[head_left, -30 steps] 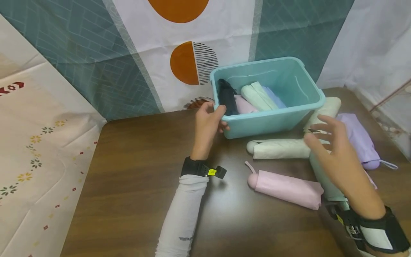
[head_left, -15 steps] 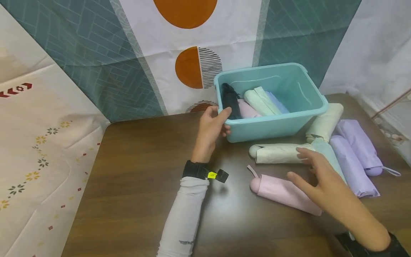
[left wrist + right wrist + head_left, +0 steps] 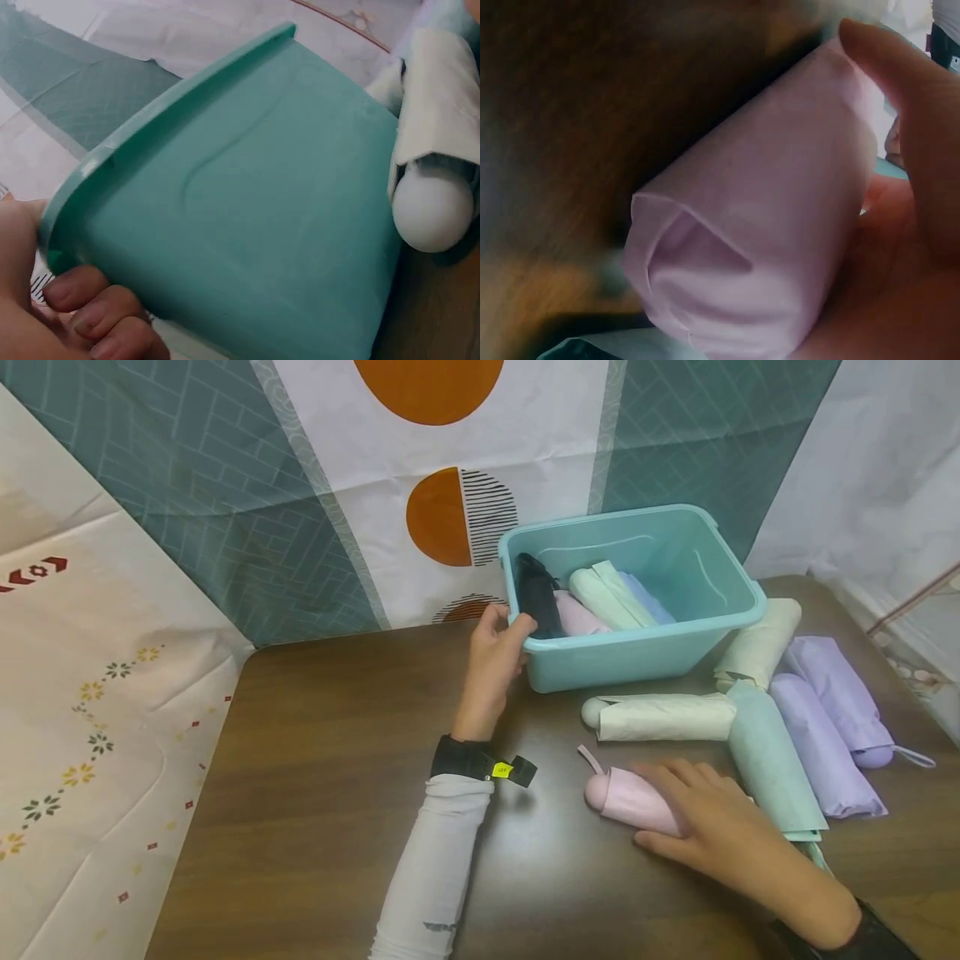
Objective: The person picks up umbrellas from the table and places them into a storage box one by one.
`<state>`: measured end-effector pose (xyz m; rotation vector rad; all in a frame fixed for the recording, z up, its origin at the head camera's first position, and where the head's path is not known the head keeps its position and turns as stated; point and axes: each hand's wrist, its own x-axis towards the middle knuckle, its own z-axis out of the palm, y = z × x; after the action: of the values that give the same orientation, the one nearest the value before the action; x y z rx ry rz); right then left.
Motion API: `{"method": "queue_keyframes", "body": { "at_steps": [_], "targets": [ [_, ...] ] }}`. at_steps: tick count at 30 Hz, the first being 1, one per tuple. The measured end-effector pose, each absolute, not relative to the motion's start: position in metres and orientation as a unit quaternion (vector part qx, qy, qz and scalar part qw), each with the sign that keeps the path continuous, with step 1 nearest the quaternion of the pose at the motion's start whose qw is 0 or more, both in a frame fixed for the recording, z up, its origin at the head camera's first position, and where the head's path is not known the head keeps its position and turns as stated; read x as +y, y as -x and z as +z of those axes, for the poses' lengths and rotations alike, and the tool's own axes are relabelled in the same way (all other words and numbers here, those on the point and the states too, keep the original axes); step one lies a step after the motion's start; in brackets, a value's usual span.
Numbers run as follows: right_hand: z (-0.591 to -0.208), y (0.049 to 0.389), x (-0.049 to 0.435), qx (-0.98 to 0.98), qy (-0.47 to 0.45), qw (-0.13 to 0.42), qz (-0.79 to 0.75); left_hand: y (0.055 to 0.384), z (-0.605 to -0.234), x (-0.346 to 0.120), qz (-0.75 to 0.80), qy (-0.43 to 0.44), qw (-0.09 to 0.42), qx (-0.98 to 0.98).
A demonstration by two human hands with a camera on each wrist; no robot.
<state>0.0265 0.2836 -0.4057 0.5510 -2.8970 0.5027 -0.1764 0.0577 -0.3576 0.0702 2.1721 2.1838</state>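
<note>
My left hand point(image 3: 489, 681) grips the left front corner of a teal plastic bin point(image 3: 615, 664), thumb over the rim and fingers bent beneath it in the left wrist view. My right hand point(image 3: 716, 831) lies over a pink folded umbrella point(image 3: 633, 797) on the table, with the thumb along one side and the fingers across the other. Its rounded handle and strap stick out to the left, while the hand covers its other end in the head view. Up close in the right wrist view, the umbrella's folded fabric point(image 3: 765, 172) sits against the palm and thumb.
Inside the bin are a black umbrella point(image 3: 537, 597), a pink one, a pale green one point(image 3: 611, 597) and a blue one. Cream umbrellas point(image 3: 667, 718), a mint umbrella point(image 3: 772, 756) and purple umbrellas point(image 3: 821, 752) lie right of and before the bin. Patterned cloth hangs behind.
My right hand has come down and left from above the cream and mint umbrellas onto the pink umbrella. The left hand keeps its grip on the bin's corner.
</note>
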Motion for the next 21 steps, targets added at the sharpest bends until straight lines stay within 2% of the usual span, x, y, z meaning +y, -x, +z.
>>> {"method": "queue_keyframes", "body": {
  "at_steps": [6,9,12,21],
  "targets": [
    [-0.408,-0.025,0.284,-0.97,-0.176,0.071,0.151,0.18,-0.363,0.063,0.662,-0.059,-0.043,0.746],
    [-0.408,-0.023,0.283,-0.973,-0.17,0.06,0.146,0.183,-0.365,0.063,0.641,-0.075,-0.063,0.762],
    [-0.408,-0.022,0.282,-0.975,-0.163,0.051,0.142,0.185,-0.366,0.062,0.637,-0.089,-0.064,0.763],
    [-0.413,-0.019,0.282,-0.971,-0.162,0.076,0.161,0.188,-0.371,0.06,0.658,-0.111,-0.047,0.743]
  ]
}}
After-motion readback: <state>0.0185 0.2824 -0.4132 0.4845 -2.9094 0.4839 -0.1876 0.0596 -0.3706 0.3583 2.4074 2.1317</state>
